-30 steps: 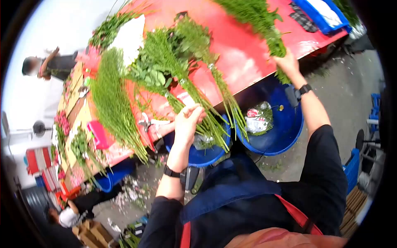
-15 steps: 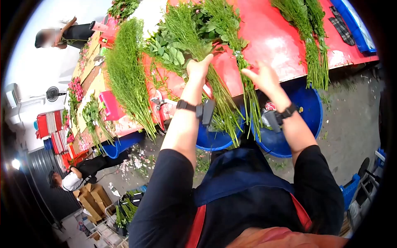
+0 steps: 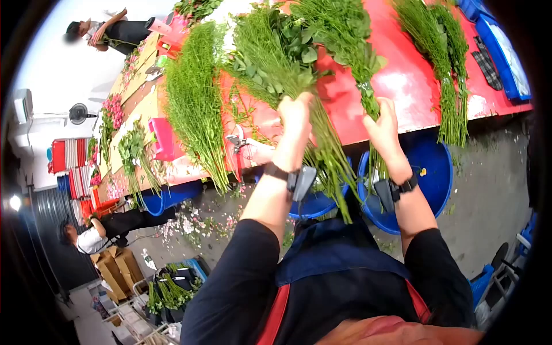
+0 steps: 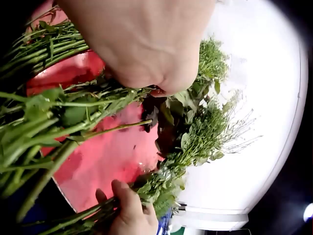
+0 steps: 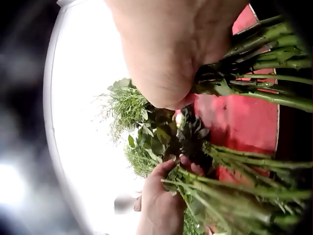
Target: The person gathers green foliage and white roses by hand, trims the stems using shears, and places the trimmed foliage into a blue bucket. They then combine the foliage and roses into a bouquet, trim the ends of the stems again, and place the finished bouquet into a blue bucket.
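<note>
A red-topped desk (image 3: 399, 63) runs across the room, with blue tubs on the grey floor below its near edge.

In the head view, two long bunches of greenery lie side by side across the desk's near edge, their leafy heads up over the desk and their stems reaching out past the edge toward the person. The left hand (image 3: 296, 118) grips the left bunch (image 3: 287, 77) over the desk, just below the leaves. The right hand (image 3: 384, 129) is round the stems of the right bunch (image 3: 359, 60), close to the desk's edge. Each hand is thus nearer its own bunch, with the long axis running away from the person and the leaves beyond the hand. More tied stems (image 3: 451, 86) lie toward the desk's right end, a loose pile (image 3: 195, 109) farther left on it.

In the left wrist view, the right hand's fingers curl round stems near the desk's edge; the left hand's own fingertips are hidden.

In the right wrist view, the left hand clasps its stems above the desk, thumb and fingers around them; the right hand's own fingers are mostly out of sight.
</note>
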Demonstrator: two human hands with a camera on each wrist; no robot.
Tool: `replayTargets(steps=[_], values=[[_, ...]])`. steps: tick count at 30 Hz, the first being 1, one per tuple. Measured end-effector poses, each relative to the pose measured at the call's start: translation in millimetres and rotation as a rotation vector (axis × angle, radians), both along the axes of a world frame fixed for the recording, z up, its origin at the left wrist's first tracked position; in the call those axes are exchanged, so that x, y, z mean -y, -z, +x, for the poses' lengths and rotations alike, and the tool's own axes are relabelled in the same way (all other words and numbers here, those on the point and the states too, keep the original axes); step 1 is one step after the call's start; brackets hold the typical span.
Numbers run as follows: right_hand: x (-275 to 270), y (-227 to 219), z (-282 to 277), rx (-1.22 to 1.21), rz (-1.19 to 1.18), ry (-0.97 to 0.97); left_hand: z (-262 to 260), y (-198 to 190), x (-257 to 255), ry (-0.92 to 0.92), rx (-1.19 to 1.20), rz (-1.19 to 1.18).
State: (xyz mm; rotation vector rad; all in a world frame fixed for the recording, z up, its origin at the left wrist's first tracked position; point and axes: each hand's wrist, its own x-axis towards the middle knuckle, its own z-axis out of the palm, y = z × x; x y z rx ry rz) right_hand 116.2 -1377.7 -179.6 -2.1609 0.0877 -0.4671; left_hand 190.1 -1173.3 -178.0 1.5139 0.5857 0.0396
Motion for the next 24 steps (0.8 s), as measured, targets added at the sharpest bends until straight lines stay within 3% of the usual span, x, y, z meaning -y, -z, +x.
replayTargets(steps=[3,5,6,11,14,15,17,18,19,21,22,24], values=[[-18,-29,-21,0.024,0.178,-0.047,-43,-33,11,0.036,0.154,-0.334],[-29,-49,-39,-0.077,0.133,-0.045,-70,-47,12,0.043,0.150,-0.387],[-36,-56,-48,0.002,0.095,-0.068,-84,-56,11,0.090,0.164,-0.452],[-81,-88,-118,0.038,0.123,-0.417,-163,-79,-10,0.300,0.035,-0.614],[-98,-58,-162,-0.134,0.124,-0.414,-206,-72,-44,0.435,0.119,-0.635],[-104,-62,-172,0.034,-0.102,-0.426,-218,-72,-57,0.473,0.149,-0.640],[-119,-64,-197,0.060,-0.164,-0.410,-237,-71,-91,0.663,0.100,-0.572],[-126,-55,-205,0.107,-0.136,-0.444,-242,-75,-114,0.815,0.122,-0.330],[-132,-51,-216,0.149,-0.264,-0.420,-247,-75,-131,0.836,0.069,-0.211],[-151,-60,-228,0.148,-0.277,-0.477,-261,-63,-161,0.588,0.004,-0.704],[-162,-59,-231,0.233,-0.314,-0.485,-268,-58,-174,0.549,-0.073,-0.771],[-182,-67,-233,0.228,-0.303,-0.574,-283,-49,-186,0.530,0.073,-0.857]])
